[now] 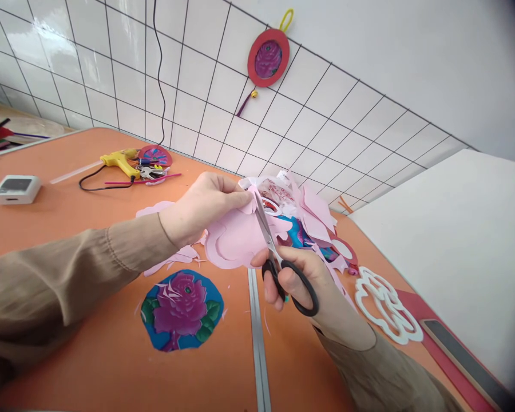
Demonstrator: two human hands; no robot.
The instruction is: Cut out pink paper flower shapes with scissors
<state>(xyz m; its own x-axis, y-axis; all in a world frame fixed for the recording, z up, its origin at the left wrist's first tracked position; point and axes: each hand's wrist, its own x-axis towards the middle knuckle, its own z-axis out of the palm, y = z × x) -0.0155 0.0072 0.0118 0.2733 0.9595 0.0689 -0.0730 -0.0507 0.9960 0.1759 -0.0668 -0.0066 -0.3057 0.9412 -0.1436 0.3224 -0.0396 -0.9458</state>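
Observation:
My left hand [201,206] pinches the top edge of a pink paper shape [236,237] and holds it above the orange table [90,229]. Black-handled scissors [278,257] sit in my right hand [300,280], fingers through the loops. Their blades point up into the pink paper beside my left fingertips. Below the paper a round blue cut-out with a purple rose [181,309] lies flat on the table.
A heap of pink and coloured paper scraps [309,217] lies behind the hands. A white cut-out frame [386,306] is at the right, a yellow glue gun [120,162] and a small white device [15,189] at the left. A red round ornament [268,57] hangs on the tiled wall.

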